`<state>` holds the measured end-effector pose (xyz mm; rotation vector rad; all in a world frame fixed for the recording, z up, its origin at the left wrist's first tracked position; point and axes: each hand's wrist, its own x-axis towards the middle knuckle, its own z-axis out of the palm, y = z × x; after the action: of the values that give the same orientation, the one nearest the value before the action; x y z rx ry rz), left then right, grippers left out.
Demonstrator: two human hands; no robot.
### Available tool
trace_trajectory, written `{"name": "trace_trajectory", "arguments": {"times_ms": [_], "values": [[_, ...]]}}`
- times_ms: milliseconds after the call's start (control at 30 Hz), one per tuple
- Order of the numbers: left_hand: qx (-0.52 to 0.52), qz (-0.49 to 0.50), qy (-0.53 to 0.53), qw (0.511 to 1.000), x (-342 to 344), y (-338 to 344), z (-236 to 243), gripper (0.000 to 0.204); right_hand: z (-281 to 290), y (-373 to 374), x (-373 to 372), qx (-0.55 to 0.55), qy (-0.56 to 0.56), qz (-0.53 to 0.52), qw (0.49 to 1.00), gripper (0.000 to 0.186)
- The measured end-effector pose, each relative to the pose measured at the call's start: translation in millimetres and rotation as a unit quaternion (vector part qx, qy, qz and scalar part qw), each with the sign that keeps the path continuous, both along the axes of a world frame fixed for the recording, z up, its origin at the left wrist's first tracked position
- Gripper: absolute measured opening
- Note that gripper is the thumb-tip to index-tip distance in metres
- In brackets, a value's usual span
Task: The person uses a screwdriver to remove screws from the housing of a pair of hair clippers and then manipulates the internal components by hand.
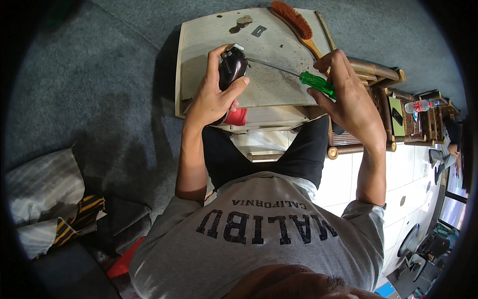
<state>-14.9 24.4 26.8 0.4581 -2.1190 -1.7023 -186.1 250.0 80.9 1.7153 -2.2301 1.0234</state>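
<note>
Over at nine o'clock on the tabletop, the left hand has a firm wrap on the dark hair clipper, thumb across its near end, metal blade up toward twelve. There's a small flat metal piece lying flat at twelve, well clear of the tools. The screwdriver's thin shaft runs to the clipper's three o'clock side; whether its tip sits in a screw, I can't tell! The brush lies at about one. And out at four, the right hand grips the green handle between thumb and fingers. The tidy way, I'd judge: brace the clipper, line the shaft up straight, press inward before twisting, and keep the left fingers off the tip's path.
</note>
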Motion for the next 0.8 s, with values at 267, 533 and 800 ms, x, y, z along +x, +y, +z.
{"name": "trace_trajectory", "arguments": {"times_ms": [267, 533, 800], "values": [[-0.002, -0.002, -0.007, 1.0, -0.7, -3.1, -1.2, 0.067, -9.5, 1.2, -4.5, -0.022, 0.005, 0.023, 0.999, 0.021], [0.0, -0.004, -0.011, 1.0, -0.6, -4.6, -1.0, 0.064, -14.6, -1.0, -6.6, 0.032, 0.015, -0.005, 0.999, 0.03], [-0.006, -0.012, -0.015, 1.0, -0.9, -3.9, 1.0, 0.064, -11.6, -2.2, -7.8, 0.062, 0.088, -0.02, 0.994, 0.022]]}}
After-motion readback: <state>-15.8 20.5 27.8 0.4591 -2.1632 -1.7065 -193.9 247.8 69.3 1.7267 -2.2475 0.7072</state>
